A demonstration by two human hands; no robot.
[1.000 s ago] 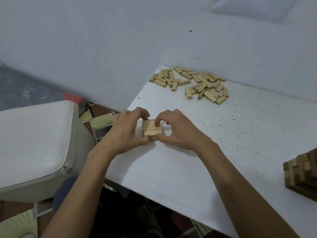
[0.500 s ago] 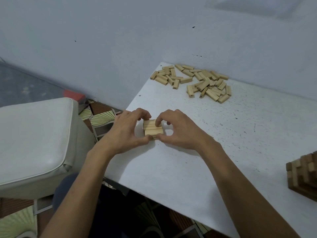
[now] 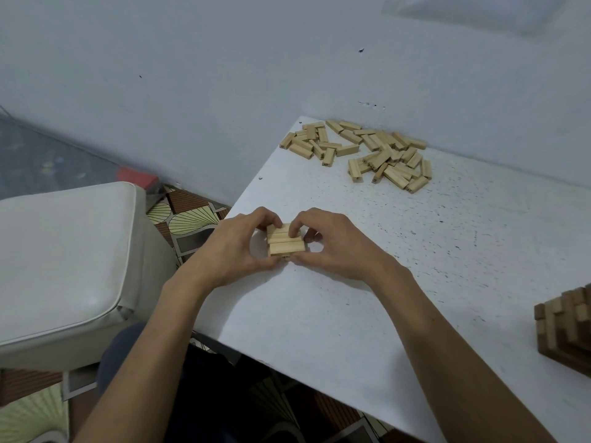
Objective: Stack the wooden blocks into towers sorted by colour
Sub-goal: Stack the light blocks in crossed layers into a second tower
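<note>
Cushion, white and padded, fills our left. Just past it, near the bench edge, our left hand curls thumb and fingers around the pale stack, which rests on the bench. Our right hand pinches the same stack from the other side. Farther back we see a loose pile of pale blocks by the wall. A dark tower stands at the far right.

A white speckled table lies under the fingers; left of them a white padded seat — beyond it, a red object on patterned floor.
</note>
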